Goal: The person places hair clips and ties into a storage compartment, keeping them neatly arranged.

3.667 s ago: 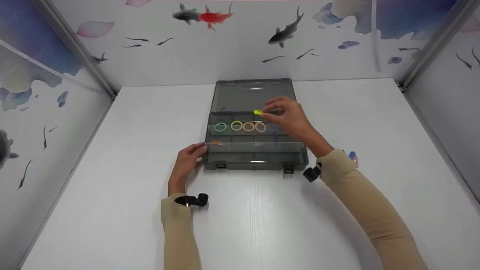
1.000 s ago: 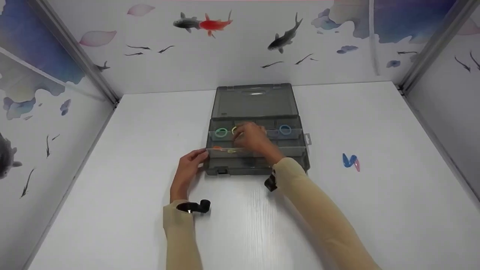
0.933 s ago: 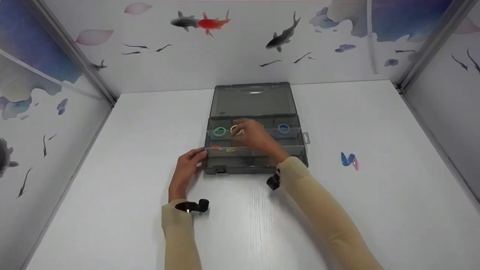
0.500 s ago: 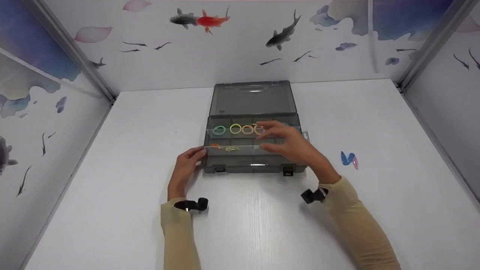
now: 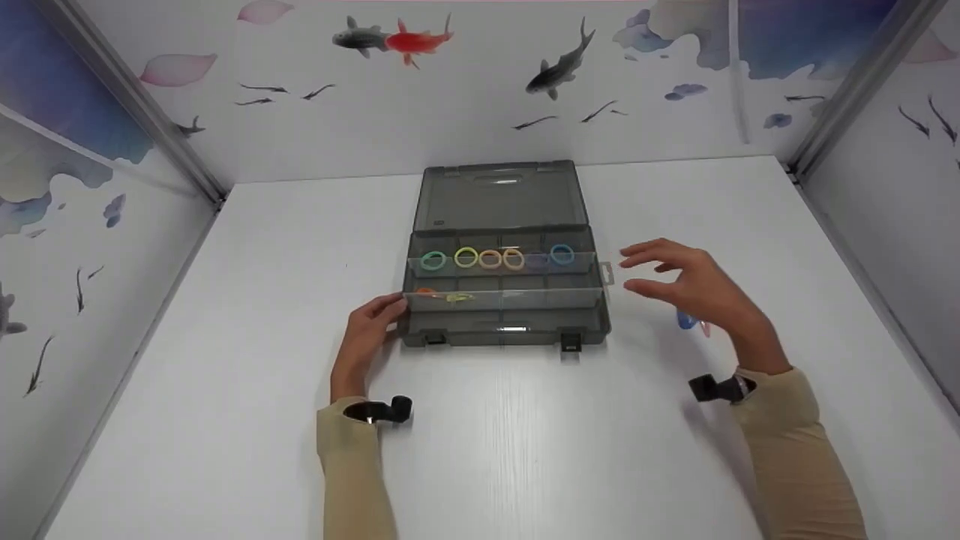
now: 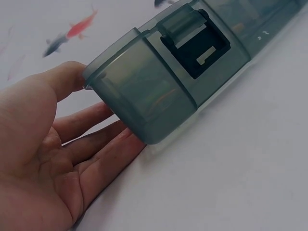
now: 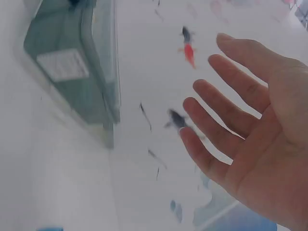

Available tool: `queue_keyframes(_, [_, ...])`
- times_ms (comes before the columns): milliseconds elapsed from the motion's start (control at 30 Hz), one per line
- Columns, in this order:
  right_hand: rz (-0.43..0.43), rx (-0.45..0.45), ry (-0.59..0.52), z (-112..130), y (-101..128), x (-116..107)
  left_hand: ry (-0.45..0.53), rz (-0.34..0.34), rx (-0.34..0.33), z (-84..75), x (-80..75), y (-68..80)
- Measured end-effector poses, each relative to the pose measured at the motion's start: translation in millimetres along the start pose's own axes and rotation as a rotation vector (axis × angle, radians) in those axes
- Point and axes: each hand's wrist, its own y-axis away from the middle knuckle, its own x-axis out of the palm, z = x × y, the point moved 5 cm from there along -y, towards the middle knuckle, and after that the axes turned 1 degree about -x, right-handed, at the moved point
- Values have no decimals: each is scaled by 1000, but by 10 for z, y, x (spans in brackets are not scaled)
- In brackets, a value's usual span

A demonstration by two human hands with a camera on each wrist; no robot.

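Note:
A grey see-through divided box [image 5: 465,322] lies with its lid folded back. Along its back row stand several hair ties, from a green one [image 5: 422,262] to a blue one [image 5: 571,256]. An orange hair clip [image 5: 426,292] and a yellow hair clip [image 5: 456,298] lie in the middle row at the left. My left hand [image 5: 365,330] touches the box's left side, thumb at the rim and fingers extended along the wall in the left wrist view. My right hand [image 5: 697,289] hovers right of the box, fingers spread, holding nothing.
A blue hair clip [image 5: 685,320] and a pink hair clip [image 5: 706,328] lie on the white table [image 5: 495,450], partly hidden beneath my right hand. Walls printed with fish enclose the table. The box's lid [image 5: 499,199] reaches near the back wall.
My right hand put the yellow clip into the middle row, came out with its fingers apart and moved right, beside the box. My left hand stays at the box's left side.

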Motion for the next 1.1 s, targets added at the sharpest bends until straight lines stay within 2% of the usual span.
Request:
queue_keyframes(100, [-25, 33, 31, -219, 59, -204, 0, -3, 5, -17, 15, -13])
queue_keyframes(233, [-10, 108, 50, -493, 159, -327, 5, -7, 0, -6, 11, -15])
queue_keyframes(433, [104, 334, 108, -918, 336, -445, 8, 0, -15, 1, 21, -21])
queue_keyframes(533, [151, 391, 84, -1099, 398, -451, 9, -2, -19, 3, 12, -23])
queue_keyframes(667, [177, 370, 69, -1239, 430, -398, 9, -3, -18, 8, 1, -17])
queue_keyframes(800, [195, 324, 58, -1262, 397, -324, 4, -9, -29, 16, -19, -13])
queue_keyframes(1100, [200, 313, 43, -1296, 384, -255, -18, -5, -30, 6, 8, -25])
